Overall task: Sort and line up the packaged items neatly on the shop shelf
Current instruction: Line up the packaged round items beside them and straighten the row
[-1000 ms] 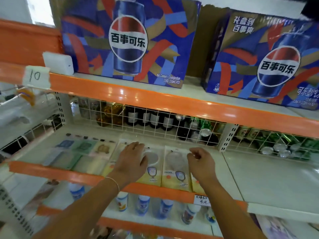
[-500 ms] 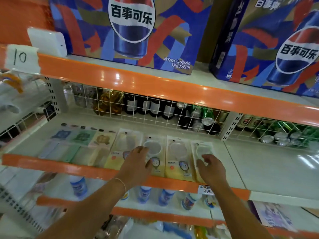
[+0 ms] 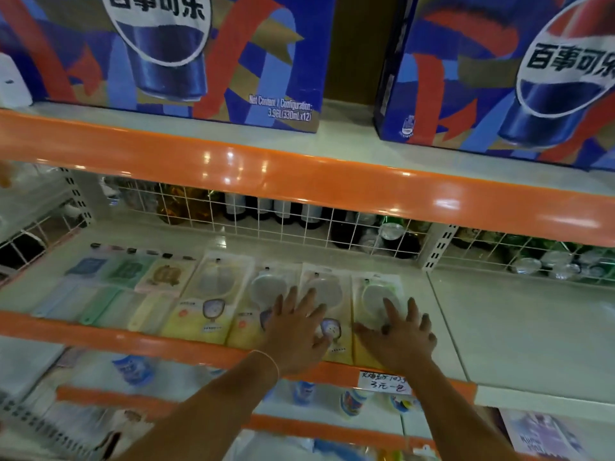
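A row of flat packs (image 3: 213,294) is laid side by side on the white shelf (image 3: 519,327), running from its left end to about its middle, their lower ends at the orange front edge (image 3: 83,331). The left hand (image 3: 296,331) is spread flat, fingers straight and apart, and is pressed across two neighbouring packs near the front edge; nothing is gripped by it. A thin bracelet (image 3: 266,357) is worn at its wrist. The right hand (image 3: 404,334) is likewise laid flat with fingers splayed on the rightmost pack (image 3: 369,287), which marks the right end of the row. A handwritten price tag (image 3: 384,382) is fixed to the front edge below that hand. Bottles (image 3: 392,231) are seen behind the wire grid (image 3: 299,214) at the shelf's back edge. Two cola boxes (image 3: 186,51) are stood on the shelf above.
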`<state>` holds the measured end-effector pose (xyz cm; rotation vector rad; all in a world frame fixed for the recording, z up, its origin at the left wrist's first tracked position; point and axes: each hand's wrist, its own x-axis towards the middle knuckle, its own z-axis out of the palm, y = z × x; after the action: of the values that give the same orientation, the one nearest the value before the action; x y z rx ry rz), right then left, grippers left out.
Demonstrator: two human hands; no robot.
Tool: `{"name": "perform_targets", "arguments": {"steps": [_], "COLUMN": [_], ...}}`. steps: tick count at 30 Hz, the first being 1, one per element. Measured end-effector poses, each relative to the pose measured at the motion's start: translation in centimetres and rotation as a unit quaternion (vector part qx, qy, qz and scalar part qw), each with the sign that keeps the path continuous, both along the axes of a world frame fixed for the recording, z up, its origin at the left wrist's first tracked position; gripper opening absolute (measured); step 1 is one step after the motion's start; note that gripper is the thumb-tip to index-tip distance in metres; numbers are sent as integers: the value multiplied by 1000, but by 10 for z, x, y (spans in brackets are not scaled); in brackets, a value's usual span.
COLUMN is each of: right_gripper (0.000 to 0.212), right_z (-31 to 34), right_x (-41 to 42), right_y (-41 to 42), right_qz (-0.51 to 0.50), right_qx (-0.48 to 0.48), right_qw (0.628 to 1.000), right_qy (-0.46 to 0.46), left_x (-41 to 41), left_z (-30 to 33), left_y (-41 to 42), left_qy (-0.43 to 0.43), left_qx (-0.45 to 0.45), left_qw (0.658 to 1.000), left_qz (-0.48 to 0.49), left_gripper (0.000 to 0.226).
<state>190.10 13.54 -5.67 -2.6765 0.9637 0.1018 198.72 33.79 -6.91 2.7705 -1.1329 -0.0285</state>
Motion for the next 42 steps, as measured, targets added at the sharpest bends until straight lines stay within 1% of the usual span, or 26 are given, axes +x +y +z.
{"name": "perform_targets", "arguments": {"steps": [3, 9, 12, 15, 19, 23, 26, 28, 32, 35, 42], "right_gripper": [94, 91, 89, 89, 80, 67, 65, 65, 65, 62, 61], "right_z": [-11, -20, -20, -18, -9, -10, -15, -17, -17, -16, -20], "right_x": [2, 1, 3, 9, 19, 25, 27, 28, 30, 32, 32], "right_y": [-1, -7, -6, -7, -12, -15, -17, -17, -12, -12, -9], "right_qz": [37, 80, 87, 89, 79, 135, 146, 145, 140, 145, 135], "right_qx": [-34, -46, -47, -46, -30, -42, -47, -43, -36, -32, -19], "right_qw": [999, 996, 995, 995, 996, 990, 988, 988, 989, 988, 990], "right_qy": [10, 1, -4, 13, -11, -7, 18, 29, 34, 45, 25], "left_x": [-3, -4, -3, 0, 13, 30, 34, 34, 36, 35, 33], "left_z": [-13, -27, -27, -22, -7, -4, -14, -24, -34, -36, -30], "left_y": [-7, -7, -7, -10, -19, -29, -35, -37, -38, -38, -41], "left_qy": [-18, -11, -21, -38, -69, -26, 26, 41, 23, 17, 34], "left_qx": [-9, -25, -21, -23, -23, 12, 46, 49, 45, 41, 45], "left_qw": [1000, 1000, 999, 999, 997, 999, 998, 997, 998, 999, 998], "left_qz": [-2, 14, 16, 13, 1, -36, -42, -36, -27, -25, -25], "left_gripper": [67, 70, 75, 79, 71, 65, 71, 76, 84, 82, 79]}}
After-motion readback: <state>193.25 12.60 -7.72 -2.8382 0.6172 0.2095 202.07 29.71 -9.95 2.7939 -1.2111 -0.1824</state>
